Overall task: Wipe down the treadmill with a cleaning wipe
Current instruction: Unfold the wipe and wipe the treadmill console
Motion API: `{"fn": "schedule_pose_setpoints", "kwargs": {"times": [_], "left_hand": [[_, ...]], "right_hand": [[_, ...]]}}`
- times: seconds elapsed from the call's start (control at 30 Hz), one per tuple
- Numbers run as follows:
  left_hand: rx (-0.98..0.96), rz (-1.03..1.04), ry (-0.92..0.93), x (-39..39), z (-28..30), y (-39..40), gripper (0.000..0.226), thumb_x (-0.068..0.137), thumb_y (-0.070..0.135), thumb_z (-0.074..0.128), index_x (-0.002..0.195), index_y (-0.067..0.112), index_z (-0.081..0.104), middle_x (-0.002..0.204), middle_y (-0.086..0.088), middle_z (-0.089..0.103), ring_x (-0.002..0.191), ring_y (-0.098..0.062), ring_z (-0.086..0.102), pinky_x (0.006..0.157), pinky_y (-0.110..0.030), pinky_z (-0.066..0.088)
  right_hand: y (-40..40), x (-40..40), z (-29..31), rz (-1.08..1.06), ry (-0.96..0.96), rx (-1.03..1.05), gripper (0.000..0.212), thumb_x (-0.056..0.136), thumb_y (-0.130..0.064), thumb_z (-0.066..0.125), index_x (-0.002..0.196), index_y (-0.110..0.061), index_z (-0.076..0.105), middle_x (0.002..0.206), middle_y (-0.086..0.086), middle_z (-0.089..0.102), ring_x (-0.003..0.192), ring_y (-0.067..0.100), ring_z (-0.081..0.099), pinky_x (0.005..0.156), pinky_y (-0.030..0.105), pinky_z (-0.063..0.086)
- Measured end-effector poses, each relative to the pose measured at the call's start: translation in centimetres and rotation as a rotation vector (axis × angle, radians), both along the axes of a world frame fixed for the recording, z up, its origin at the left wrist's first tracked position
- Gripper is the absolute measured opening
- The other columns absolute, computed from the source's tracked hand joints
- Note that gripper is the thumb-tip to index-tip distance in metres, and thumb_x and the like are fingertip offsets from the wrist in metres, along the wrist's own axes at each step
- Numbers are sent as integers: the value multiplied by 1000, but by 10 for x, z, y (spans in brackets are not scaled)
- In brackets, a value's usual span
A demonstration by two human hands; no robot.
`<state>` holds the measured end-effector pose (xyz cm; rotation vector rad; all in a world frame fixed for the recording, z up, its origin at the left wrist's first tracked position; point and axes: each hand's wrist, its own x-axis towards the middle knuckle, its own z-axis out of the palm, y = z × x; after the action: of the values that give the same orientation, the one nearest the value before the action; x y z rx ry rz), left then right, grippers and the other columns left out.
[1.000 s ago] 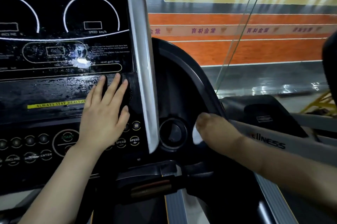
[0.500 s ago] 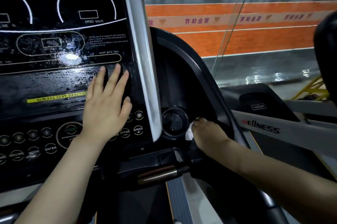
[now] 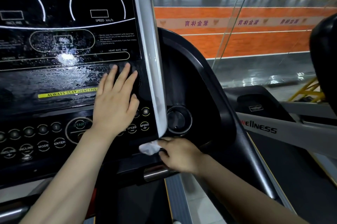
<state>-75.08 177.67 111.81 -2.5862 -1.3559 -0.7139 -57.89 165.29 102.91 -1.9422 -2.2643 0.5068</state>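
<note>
Head view: right hand (image 3: 179, 155) fingers pinch crumpled white wipe (image 3: 149, 148); left hand (image 3: 114, 103) fingers flat on wet console (image 3: 54, 81).

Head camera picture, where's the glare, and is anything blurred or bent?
Head view: a bright glare spot sits on the wet console panel; the right hand gripping the wipe is slightly motion-blurred; the silver side trim bows from wide-angle distortion.

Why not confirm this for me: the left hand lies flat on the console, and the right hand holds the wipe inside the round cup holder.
One error: in the head view the right hand grips the wipe below the console's silver edge, under the cup holder, not inside it. The left hand does lie flat.
</note>
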Motion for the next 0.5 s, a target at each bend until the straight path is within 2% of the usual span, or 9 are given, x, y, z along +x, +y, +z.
{"fn": "schedule_pose_setpoints", "kwargs": {"times": [0.13, 0.2, 0.3, 0.4, 0.5], "left_hand": [[-9, -11, -9, -1, 0, 0, 63, 92, 30, 30, 153, 17, 34, 163, -2, 23, 152, -28, 13, 122, -37, -1], [-13, -27, -7, -2, 0, 1, 63, 92, 30, 31, 153, 17, 33, 163, -2, 23, 152, -28, 12, 122, -36, -3], [-10, -48, 13, -5, 0, 1, 62, 93, 31, 31, 153, 17, 33, 164, -3, 22, 152, -28, 11, 123, -38, -2], [-9, -52, 16, -5, -1, 2, 62, 92, 31, 31, 153, 17, 34, 163, -3, 22, 152, -28, 12, 123, -39, 0], [-12, -62, 7, -5, -1, 2, 63, 91, 32, 30, 152, 17, 36, 163, -3, 24, 151, -29, 14, 123, -40, 2]], "right_hand": [[12, -39, 5, 97, 43, -138, 48, 99, -35, 43, 146, -27, 38, 144, 3, 48, 130, 25, 44, 104, 34, 37], [7, -37, 6, 64, -47, -95, 46, 100, -41, 41, 141, -20, 43, 139, 5, 51, 125, 27, 48, 98, 35, 40], [-10, -7, 10, -80, -288, 74, 52, 96, -50, 45, 128, -11, 58, 120, 7, 65, 109, 27, 62, 85, 30, 47], [-16, 7, 8, -139, -372, -96, 66, 99, -55, 34, 142, -6, 43, 133, 11, 56, 121, 29, 53, 96, 34, 41], [-3, -28, 7, -117, -256, -80, 65, 97, -59, 35, 136, -9, 49, 134, 12, 55, 124, 30, 50, 101, 35, 38]]}}
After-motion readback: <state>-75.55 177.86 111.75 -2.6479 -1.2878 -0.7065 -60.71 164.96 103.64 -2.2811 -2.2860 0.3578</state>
